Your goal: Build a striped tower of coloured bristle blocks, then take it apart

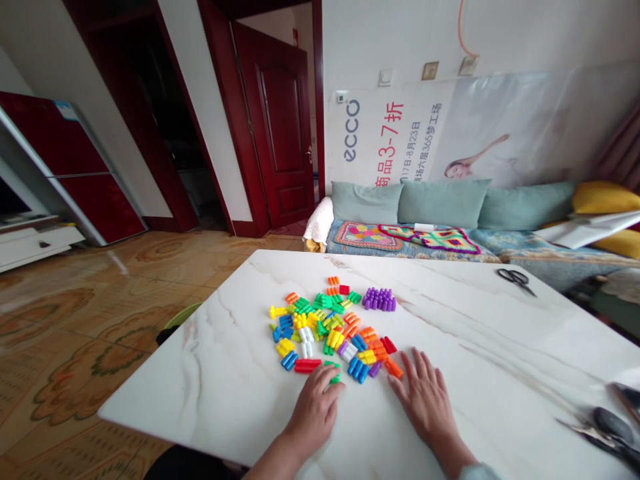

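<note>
Near the front of the pile of colorful plastic building blocks (320, 317), my left hand (316, 403) curls its fingers over a green building block (334, 379), which is partly hidden by them. A red block (307, 365) lies just beyond that hand. My right hand (425, 397) rests palm down on the tabletop with its fingers spread, holding nothing. Its thumb and forefinger are close to an orange block (393, 367) at the pile's right edge. Purple blocks (379, 299) stand grouped upright at the back right of the pile.
The white marbled table (210, 380) carries black scissors (517, 279) at the far right and another dark-handled tool (607, 430) at the near right. Behind it stands a sofa with green cushions (445, 202). A red refrigerator (70, 167) is at the left.
</note>
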`<state>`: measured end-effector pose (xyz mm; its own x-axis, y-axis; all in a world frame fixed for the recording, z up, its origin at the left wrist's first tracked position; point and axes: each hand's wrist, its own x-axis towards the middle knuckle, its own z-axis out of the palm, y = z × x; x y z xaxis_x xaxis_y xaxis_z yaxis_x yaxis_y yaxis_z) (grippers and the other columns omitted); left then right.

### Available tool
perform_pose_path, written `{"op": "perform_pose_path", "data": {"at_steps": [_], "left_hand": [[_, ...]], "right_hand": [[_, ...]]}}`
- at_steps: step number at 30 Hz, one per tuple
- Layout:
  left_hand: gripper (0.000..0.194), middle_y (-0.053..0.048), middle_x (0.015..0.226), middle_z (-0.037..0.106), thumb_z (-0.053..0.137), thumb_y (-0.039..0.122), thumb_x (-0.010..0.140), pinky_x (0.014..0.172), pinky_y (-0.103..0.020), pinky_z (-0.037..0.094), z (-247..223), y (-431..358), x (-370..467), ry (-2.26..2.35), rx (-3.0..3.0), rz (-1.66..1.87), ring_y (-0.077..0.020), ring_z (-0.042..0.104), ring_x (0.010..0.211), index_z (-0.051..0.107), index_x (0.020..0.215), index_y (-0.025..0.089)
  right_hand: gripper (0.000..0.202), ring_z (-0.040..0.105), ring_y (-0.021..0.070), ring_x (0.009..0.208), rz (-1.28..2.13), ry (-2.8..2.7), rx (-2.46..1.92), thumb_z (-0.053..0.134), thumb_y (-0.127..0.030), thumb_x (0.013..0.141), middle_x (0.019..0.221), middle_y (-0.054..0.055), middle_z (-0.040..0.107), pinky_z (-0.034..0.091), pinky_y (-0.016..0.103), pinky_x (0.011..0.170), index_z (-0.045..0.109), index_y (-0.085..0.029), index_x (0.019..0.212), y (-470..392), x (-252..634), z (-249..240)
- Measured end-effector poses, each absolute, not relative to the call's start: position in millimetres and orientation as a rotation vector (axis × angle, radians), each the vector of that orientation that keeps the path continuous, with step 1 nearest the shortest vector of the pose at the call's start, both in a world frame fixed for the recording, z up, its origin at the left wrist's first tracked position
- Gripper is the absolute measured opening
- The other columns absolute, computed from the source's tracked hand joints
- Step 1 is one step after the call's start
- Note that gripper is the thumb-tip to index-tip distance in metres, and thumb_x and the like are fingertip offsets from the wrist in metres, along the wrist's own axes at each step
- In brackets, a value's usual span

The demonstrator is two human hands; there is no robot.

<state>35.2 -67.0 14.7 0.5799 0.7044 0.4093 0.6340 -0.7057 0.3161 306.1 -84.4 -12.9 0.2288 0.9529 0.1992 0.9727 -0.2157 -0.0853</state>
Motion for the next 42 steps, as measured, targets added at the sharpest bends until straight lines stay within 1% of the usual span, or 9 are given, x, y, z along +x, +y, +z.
{"op": "perform_pose_path", "data": {"at_steps": [5,11,16,21,26,31,36,39,42], "left_hand": [[0.046,-0.008,0.138,0.047,0.044,0.01,0.084,0.106,-0.042,0.042,18,-59,10,1.287,2.591,0.934,-0.023,0.044,0.128,0.052,0.127,0.024],[0.039,-0.011,0.129,0.052,0.046,0.012,0.085,0.104,-0.046,0.042,29,-3,-24,1.722,2.311,1.332,-0.0257,0.047,0.122,0.055,0.122,0.021],[0.031,-0.008,0.11,0.062,0.044,0.015,0.087,0.095,-0.037,0.047,48,5,15,1.388,2.419,1.121,-0.0211,0.057,0.106,0.062,0.112,0.022],[0.051,-0.006,0.127,0.056,0.054,0.011,0.079,0.1,-0.04,0.042,51,0,68,1.191,2.598,0.731,-0.0241,0.049,0.115,0.053,0.128,0.025],[0.037,-0.006,0.105,0.063,0.043,0.007,0.085,0.09,-0.038,0.045,40,4,81,1.273,2.675,0.529,-0.0234,0.052,0.103,0.067,0.107,0.025],[0.044,-0.008,0.101,0.059,0.04,0.001,0.083,0.085,-0.034,0.047,30,2,82,1.388,2.56,0.705,-0.0213,0.055,0.098,0.063,0.112,0.023],[0.025,-0.007,0.098,0.062,0.054,0.007,0.081,0.084,-0.03,0.049,35,15,104,1.322,2.166,1.09,-0.018,0.059,0.093,0.065,0.101,0.018],[0.018,-0.004,0.091,0.065,0.06,0.008,0.077,0.079,-0.029,0.05,40,40,125,1.336,2.025,1.118,-0.016,0.061,0.085,0.065,0.092,0.017],[0.021,-0.002,0.084,0.066,0.062,0.004,0.073,0.074,-0.027,0.05,40,74,144,1.352,1.996,1.098,-0.0136,0.062,0.077,0.063,0.091,0.017]], "right_hand": [[0.073,0.018,0.0276,0.143,-0.135,-1.838,-2.301,0.029,-0.064,0.088,0.153,0.012,0.028,0.015,0.048,0.114,0.042,-0.015,0.141,-84,306,-12],[0.074,0.017,0.0279,0.143,-0.142,-1.837,-2.291,0.028,-0.065,0.088,0.153,0.012,0.029,0.013,0.048,0.114,0.042,-0.015,0.141,-84,306,-12],[0.075,0.017,0.0274,0.143,-0.109,-1.828,-2.306,0.029,-0.066,0.087,0.154,0.012,0.027,0.014,0.047,0.114,0.042,-0.015,0.141,-84,305,-10],[0.074,0.018,0.0276,0.142,-0.095,-1.829,-2.307,0.03,-0.065,0.088,0.153,0.013,0.027,0.013,0.047,0.115,0.042,-0.015,0.141,-85,304,-6],[0.074,0.019,0.0279,0.142,-0.098,-1.84,-2.306,0.029,-0.066,0.089,0.154,0.013,0.026,0.013,0.047,0.115,0.042,-0.015,0.141,-85,303,-4],[0.076,0.018,0.0284,0.143,-0.078,-1.824,-2.292,0.027,-0.068,0.088,0.154,0.013,0.026,0.014,0.048,0.114,0.042,-0.016,0.142,-85,302,-3],[0.079,0.018,0.0294,0.143,-0.058,-1.82,-2.282,0.027,-0.07,0.087,0.154,0.015,0.024,0.014,0.049,0.114,0.041,-0.015,0.142,-85,301,-3],[0.078,0.017,0.0294,0.143,-0.047,-1.818,-2.273,0.028,-0.07,0.087,0.154,0.014,0.023,0.013,0.049,0.114,0.041,-0.016,0.143,-86,301,-4],[0.076,0.017,0.0297,0.143,-0.04,-1.811,-2.263,0.029,-0.068,0.088,0.154,0.013,0.024,0.013,0.05,0.114,0.04,-0.017,0.143,-86,303,-5]]}}
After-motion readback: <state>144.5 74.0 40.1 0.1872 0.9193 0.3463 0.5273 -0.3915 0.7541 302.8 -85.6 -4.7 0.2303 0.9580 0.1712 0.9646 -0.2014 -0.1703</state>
